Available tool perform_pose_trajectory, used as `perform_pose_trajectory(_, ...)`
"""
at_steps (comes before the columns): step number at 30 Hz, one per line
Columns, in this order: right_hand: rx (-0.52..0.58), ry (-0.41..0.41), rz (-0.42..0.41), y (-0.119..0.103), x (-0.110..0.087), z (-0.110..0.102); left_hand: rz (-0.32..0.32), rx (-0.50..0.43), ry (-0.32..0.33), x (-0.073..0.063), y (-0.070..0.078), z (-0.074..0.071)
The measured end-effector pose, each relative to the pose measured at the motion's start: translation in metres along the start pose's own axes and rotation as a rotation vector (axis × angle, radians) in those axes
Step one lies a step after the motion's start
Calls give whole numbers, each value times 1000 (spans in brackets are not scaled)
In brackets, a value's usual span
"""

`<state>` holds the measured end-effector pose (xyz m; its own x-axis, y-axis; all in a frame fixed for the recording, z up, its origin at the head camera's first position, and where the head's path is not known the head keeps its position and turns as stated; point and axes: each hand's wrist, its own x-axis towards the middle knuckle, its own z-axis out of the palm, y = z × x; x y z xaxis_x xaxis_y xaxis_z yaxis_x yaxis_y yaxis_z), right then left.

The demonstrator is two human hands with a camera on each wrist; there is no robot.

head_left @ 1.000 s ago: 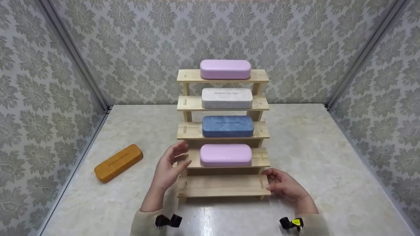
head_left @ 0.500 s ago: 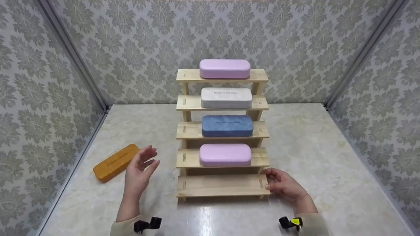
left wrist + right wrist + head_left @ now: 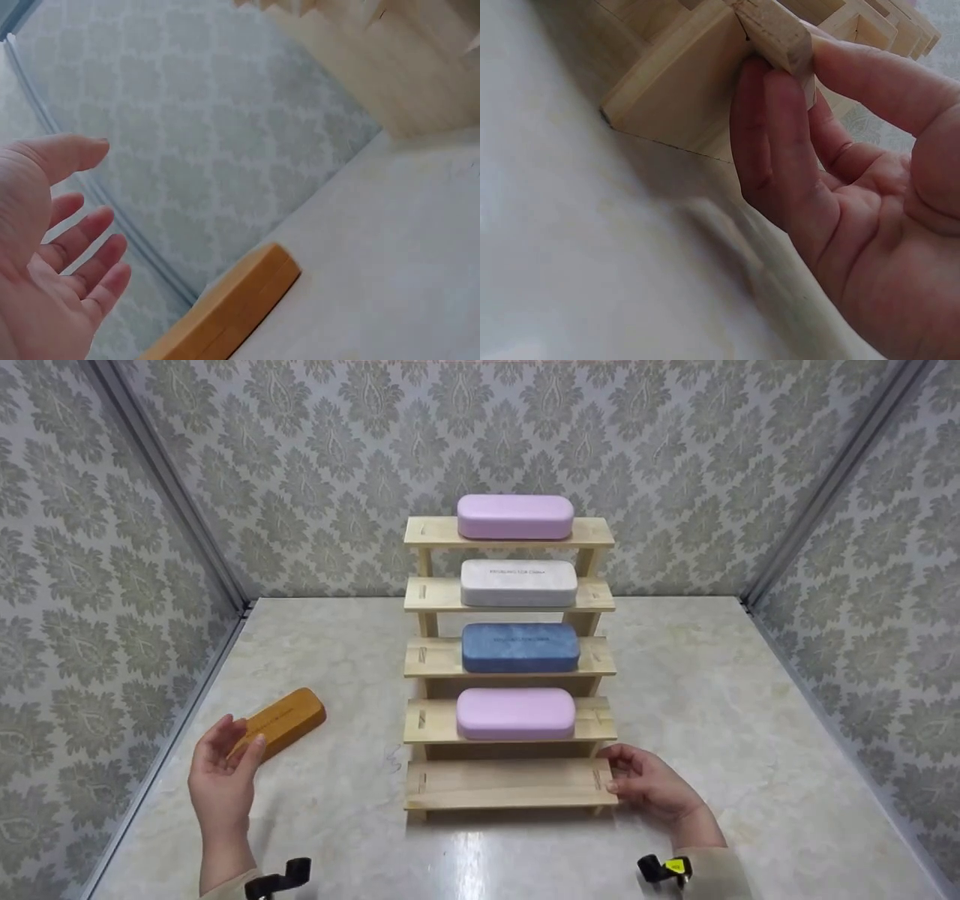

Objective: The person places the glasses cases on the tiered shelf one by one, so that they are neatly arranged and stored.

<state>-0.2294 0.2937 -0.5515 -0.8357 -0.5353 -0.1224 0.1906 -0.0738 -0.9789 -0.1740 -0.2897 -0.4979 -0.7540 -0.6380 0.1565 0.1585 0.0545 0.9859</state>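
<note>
My left hand (image 3: 223, 772) hovers at the near-left end of an orange glasses case (image 3: 291, 721) with printed lettering, which lies slanted on the table. In the left wrist view its relaxed fingers (image 3: 94, 255) are apart from the case (image 3: 232, 307), holding nothing. At the right end of a wooden tiered rack (image 3: 510, 784), my right hand (image 3: 664, 789) pinches the lowest shelf board (image 3: 780, 37) between thumb and fingers. Higher shelves each carry one case: a pink case (image 3: 516, 712), a blue case (image 3: 520, 648), a white case (image 3: 519, 583) and another pink case (image 3: 515, 517) on top.
The rack stands mid-table on a pale marbled tabletop (image 3: 697, 682). Patterned wall panels (image 3: 337, 472) close off the back and both sides, with metal strips (image 3: 165, 487) along the corners. Each wrist wears a black camera mount (image 3: 279, 877).
My left hand has left the rack's left side and swung left across the table to the orange glasses case. My right hand keeps its hold on the lowest shelf.
</note>
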Motion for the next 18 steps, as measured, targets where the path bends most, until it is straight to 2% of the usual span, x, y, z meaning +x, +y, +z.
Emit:
perform_pose_trajectory(4, -7, 2, 3, 0, 0, 0, -42, -13, 59, 10, -8, -14)
perform_pose_trajectory(10, -14, 4, 7, 0, 1, 0, -140, 94, 100, 27, -19, -31)
perform_pose_trajectory(14, -17, -1, 1, 1, 1, -1, -202, 147, 65, 37, -27, -39)
perform_pose_trajectory(18, -37, -5, -12, 2, 1, -1, -263, 193, -10, 45, -34, -42)
